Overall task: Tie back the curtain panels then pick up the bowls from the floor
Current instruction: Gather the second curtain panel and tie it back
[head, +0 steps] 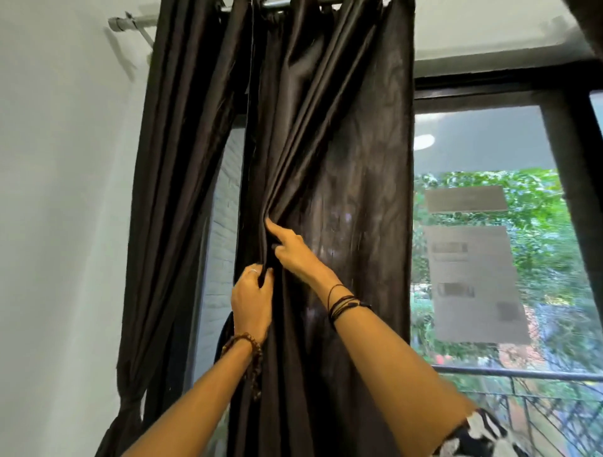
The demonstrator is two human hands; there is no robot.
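Dark curtain panel [326, 163] hanging from rod [130, 22], left hand [251, 303] gripping bunched folds, right hand [290, 251] just above pinching same gather, second panel [169, 195] tied beside wall.

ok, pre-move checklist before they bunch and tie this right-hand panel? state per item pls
1. Left hand grips the loose curtain panel: ok, its fingers curl round a fold.
2. Right hand on the same panel: ok, it pinches a fold just above the left hand.
3. Panel hangs from the curtain rod: ok, grommets are threaded on it.
4. Left panel tied back: ok, cinched low near the wall.
5. Tie for this panel within reach: cannot tell, none in view.
6. Bowls on the floor: cannot tell, floor out of view.
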